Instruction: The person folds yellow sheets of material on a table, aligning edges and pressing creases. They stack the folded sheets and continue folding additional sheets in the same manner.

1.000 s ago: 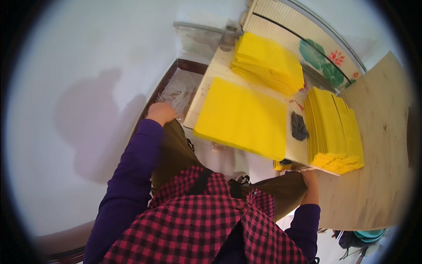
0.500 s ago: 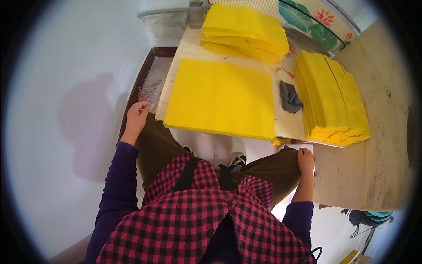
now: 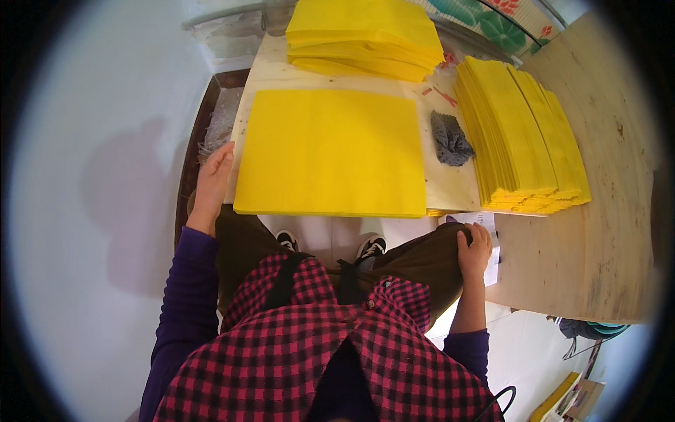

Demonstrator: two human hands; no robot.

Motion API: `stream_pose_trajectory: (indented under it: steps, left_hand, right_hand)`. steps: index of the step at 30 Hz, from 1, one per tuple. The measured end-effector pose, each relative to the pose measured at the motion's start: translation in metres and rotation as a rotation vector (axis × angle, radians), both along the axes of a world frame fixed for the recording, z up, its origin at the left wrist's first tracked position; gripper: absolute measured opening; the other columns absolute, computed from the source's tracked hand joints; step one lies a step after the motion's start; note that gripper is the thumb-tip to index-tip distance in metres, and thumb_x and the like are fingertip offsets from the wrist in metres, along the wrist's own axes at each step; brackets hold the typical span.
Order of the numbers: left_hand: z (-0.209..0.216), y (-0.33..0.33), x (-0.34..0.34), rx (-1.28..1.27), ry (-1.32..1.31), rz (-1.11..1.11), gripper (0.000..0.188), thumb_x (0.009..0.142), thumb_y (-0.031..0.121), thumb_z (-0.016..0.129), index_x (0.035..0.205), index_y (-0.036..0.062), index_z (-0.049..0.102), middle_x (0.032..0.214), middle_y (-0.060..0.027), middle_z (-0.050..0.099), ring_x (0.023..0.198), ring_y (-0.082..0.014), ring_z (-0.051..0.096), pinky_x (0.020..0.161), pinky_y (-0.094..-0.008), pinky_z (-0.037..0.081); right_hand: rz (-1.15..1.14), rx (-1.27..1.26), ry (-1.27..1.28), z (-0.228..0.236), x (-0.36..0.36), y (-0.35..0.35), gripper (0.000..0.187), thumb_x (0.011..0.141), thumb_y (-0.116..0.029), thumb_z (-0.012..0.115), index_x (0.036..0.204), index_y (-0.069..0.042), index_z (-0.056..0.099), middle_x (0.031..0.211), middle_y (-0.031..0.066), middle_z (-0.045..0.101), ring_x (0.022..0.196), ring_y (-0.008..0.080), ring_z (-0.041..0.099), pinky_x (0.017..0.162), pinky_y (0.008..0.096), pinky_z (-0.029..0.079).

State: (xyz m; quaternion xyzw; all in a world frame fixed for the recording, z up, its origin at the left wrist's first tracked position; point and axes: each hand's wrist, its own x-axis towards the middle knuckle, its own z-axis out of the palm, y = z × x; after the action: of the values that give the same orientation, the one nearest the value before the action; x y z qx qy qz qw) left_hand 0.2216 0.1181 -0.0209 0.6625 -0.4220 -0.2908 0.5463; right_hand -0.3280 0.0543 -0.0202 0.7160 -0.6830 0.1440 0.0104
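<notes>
My left hand [image 3: 214, 177] is at the table's left edge, fingers stretched forward, holding nothing I can see. Just right of it lies a flat stack of yellow fabric-like sheets [image 3: 330, 151], its near edge overhanging the front of the table. My right hand [image 3: 476, 250] rests on my right knee with its fingers apart and nothing in it. A crumpled dark grey cloth [image 3: 451, 139] lies on the table to the right of the flat stack.
A thick, folded yellow pile [image 3: 362, 35] sits at the back of the wooden table [image 3: 450, 184]. Another yellow pile [image 3: 517, 133] fills its right side, beside a large wooden board [image 3: 576, 253]. Red scraps [image 3: 444, 96] lie near the cloth. A white wall [image 3: 105, 211] stands on the left.
My left hand has moved forward along the table's edge, and its fingers have straightened. On the knee, my right hand's fingers have spread. The view has shifted, so the piles appear further left.
</notes>
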Motion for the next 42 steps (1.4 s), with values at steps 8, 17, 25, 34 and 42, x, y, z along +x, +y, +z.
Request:
stream_pose_trajectory:
  steps: [8,17,25,34,42]
  left_hand:
    - [0.024,0.007,-0.007,-0.131,-0.43,-0.164,0.011,0.09,0.005,0.054,0.098,0.0013,0.061,0.096,-0.0058,0.057,0.093,-0.0159,0.055,0.082,-0.0258,0.043]
    - [0.03,-0.038,0.0,-0.163,-0.705,-0.32,0.007,0.083,0.003,0.056,0.088,0.0009,0.059,0.092,-0.0126,0.059,0.089,-0.0315,0.056,0.081,-0.0374,0.044]
    - [0.024,-0.095,0.013,-0.023,-0.759,-0.343,0.007,0.086,0.002,0.053,0.092,-0.0001,0.056,0.097,-0.0138,0.056,0.097,-0.0308,0.053,0.086,-0.0358,0.043]
    - [0.032,-0.111,0.02,-0.138,-0.821,-0.341,0.011,0.086,0.001,0.053,0.097,0.0005,0.058,0.1,-0.0147,0.057,0.098,-0.0321,0.054,0.088,-0.0364,0.043]
    - [0.031,-0.053,0.003,-0.003,-0.808,-0.519,0.011,0.085,-0.001,0.052,0.095,-0.0002,0.057,0.1,-0.0154,0.057,0.099,-0.0334,0.053,0.089,-0.0388,0.042]
  right_hand:
    - [0.284,0.039,-0.789,0.041,0.073,-0.018,0.014,0.089,-0.003,0.056,0.102,0.0,0.062,0.101,0.0084,0.061,0.091,0.0158,0.059,0.081,0.026,0.048]
    - [0.572,0.163,-0.741,0.056,0.152,-0.074,0.014,0.092,-0.008,0.055,0.102,0.0,0.062,0.102,0.0081,0.061,0.095,0.0165,0.058,0.083,0.0262,0.046]
    - [0.653,0.046,-0.373,0.032,0.181,-0.139,0.018,0.087,-0.008,0.058,0.102,0.001,0.061,0.101,0.0154,0.061,0.095,0.0284,0.059,0.082,0.0332,0.047]
    - [0.542,0.02,-0.449,0.037,0.181,-0.164,0.019,0.087,-0.012,0.058,0.102,-0.001,0.061,0.104,0.0168,0.06,0.101,0.0327,0.056,0.088,0.0378,0.044]
    - [0.688,0.116,-0.432,0.034,0.161,-0.119,0.019,0.086,-0.009,0.057,0.101,0.001,0.061,0.102,0.0186,0.061,0.099,0.0354,0.056,0.089,0.0385,0.044]
